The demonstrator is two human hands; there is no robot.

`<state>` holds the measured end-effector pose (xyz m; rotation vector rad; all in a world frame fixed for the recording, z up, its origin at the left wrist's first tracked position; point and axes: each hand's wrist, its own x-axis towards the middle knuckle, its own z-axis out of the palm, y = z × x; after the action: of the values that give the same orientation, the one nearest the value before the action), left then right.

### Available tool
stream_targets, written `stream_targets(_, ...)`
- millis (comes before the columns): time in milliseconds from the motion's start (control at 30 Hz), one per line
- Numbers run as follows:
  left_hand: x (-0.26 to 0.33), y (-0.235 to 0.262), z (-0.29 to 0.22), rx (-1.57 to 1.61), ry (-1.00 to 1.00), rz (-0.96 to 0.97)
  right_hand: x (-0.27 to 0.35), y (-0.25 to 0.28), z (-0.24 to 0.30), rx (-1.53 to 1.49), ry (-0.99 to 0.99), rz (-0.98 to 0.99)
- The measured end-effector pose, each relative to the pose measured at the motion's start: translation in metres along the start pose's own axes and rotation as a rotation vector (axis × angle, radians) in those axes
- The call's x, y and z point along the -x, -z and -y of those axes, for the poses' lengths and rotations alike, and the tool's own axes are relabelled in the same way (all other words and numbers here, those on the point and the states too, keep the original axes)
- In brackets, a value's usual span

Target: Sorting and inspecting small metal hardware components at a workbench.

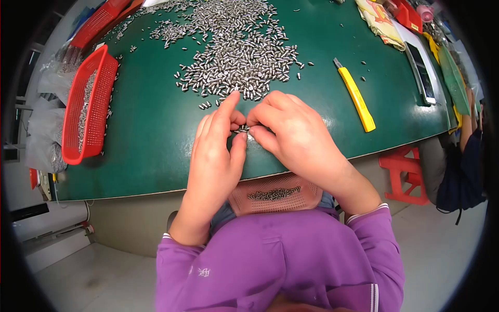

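Close to the near table edge, my two hands meet at the fingertips around a few small, shiny metal parts (240, 129). My left hand (214, 136) is closed loosely on them, its forefinger pointing away from me. The thumb and forefinger of my right hand (289, 126) pinch at the same parts from the right; its other fingers are curled in. Just beyond my fingertips spreads a big heap of silvery pin-like metal parts (234, 57). In my lap, under the table edge, sits a pink mesh basket (239, 203) with more such parts inside.
At the left stands a red perforated basket (99, 122) holding small metal parts. A yellow utility knife (357, 99) lies right of my hands. Farther right are a phone (421, 73), cloths (380, 23) and a red stool (405, 174). Someone in dark clothing (462, 177) is at the right edge.
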<state>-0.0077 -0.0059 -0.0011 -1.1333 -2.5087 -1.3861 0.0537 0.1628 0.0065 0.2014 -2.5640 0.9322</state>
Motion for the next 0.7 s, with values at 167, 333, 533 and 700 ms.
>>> stream_targets(167,-0.0006,0.0051,-0.0003,-0.008,-0.003,0.052,0.0020,0.0043,-0.0007,-0.014,0.022,0.015)
stream_targets(333,0.0024,0.0045,0.0001,0.013,-0.016,0.065,0.0042,0.0100,0.0001,-0.012,-0.011,0.107)
stream_targets(533,0.0037,0.0037,-0.0016,0.020,-0.014,0.043,0.0056,0.0074,0.0008,-0.034,0.000,0.041)
stream_targets(700,0.0039,0.0068,0.0010,0.044,-0.003,0.066,0.0056,0.0078,0.0000,-0.042,0.005,0.053)
